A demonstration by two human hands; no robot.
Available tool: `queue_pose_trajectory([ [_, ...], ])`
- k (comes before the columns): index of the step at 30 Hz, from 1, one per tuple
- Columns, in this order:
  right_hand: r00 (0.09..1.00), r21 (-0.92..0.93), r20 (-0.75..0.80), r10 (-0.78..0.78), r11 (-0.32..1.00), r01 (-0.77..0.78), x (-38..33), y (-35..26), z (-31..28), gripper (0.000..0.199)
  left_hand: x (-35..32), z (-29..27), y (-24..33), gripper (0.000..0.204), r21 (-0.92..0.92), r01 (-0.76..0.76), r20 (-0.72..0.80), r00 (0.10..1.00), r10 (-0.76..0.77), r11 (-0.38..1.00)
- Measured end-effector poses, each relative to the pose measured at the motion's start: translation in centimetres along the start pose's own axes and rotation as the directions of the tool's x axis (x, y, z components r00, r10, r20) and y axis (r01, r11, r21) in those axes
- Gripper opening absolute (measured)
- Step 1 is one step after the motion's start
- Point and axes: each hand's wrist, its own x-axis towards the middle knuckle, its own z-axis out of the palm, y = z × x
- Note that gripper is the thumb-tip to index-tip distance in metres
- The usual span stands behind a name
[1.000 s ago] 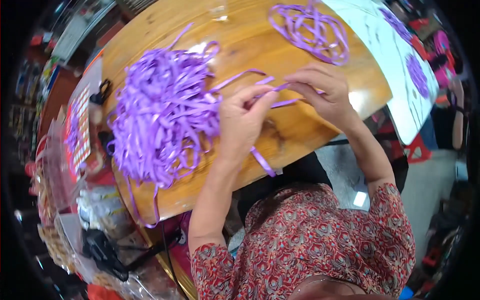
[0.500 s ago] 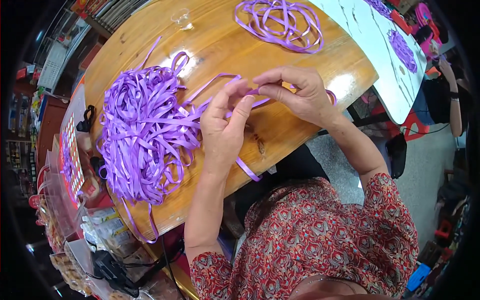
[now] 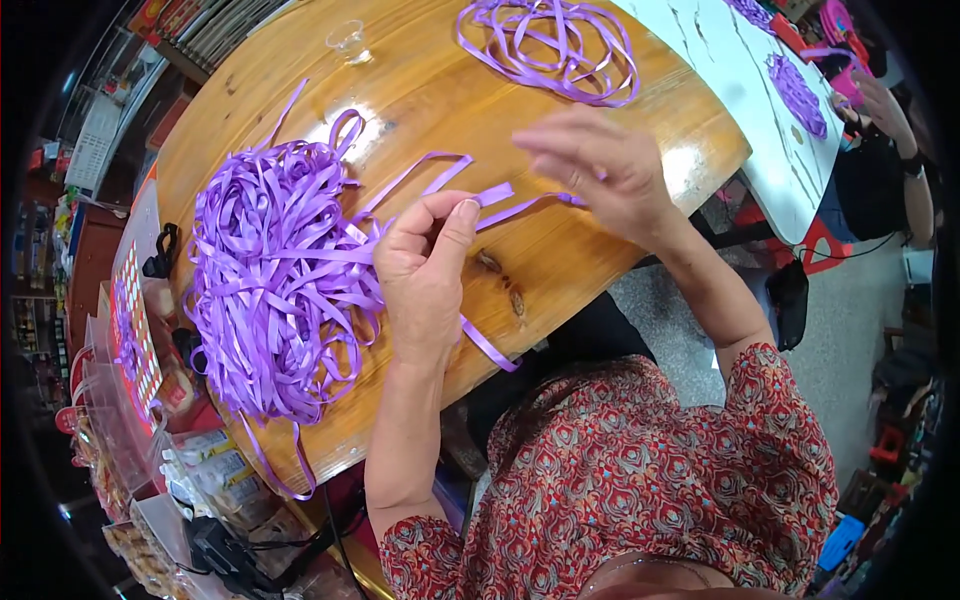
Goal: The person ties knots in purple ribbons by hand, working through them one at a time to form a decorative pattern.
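A big tangled heap of purple ribbon (image 3: 275,280) lies on the round wooden table (image 3: 440,90), left of my hands. My left hand (image 3: 425,275) pinches one purple ribbon strand (image 3: 520,205) between thumb and fingers near the strand's cut end. That strand runs right to my right hand (image 3: 600,165), which holds it with loosely curled fingers, slightly blurred. A loose tail of ribbon hangs off the table's near edge below my left wrist. A second, flatter coil of purple ribbon (image 3: 550,45) rests at the table's far side.
A small clear glass (image 3: 348,40) stands at the far edge. A white table (image 3: 740,70) with more purple ribbon bundles lies to the right, where another person's arm (image 3: 895,120) shows. Packaged goods and a black bag crowd the floor at the left.
My hands have drawn apart along the strand: the right hand lifted and moved right, the left stayed pinching near the heap. The view has shifted so the table sits higher.
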Motion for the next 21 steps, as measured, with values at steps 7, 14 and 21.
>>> queue_pose_trajectory([
  [7,0.929,-0.299,0.095,-0.358,0.88,0.37,-0.7,-0.7,1.3,0.031,0.0,0.4,0.0,0.011,-0.075,0.035,0.032,0.999,-0.033,0.997],
  [14,0.959,-0.22,0.076,-0.274,0.933,0.284,-0.4,-0.6,1.1,0.015,-0.4,0.8,0.7,0.009,0.211,-0.098,0.094,0.992,0.08,0.973],
  [21,0.981,-0.137,0.149,-0.126,0.98,0.146,-1.8,-0.1,0.5,0.009,0.3,0.7,0.6,0.007,0.443,-0.257,0.138,0.966,0.217,0.859],
])
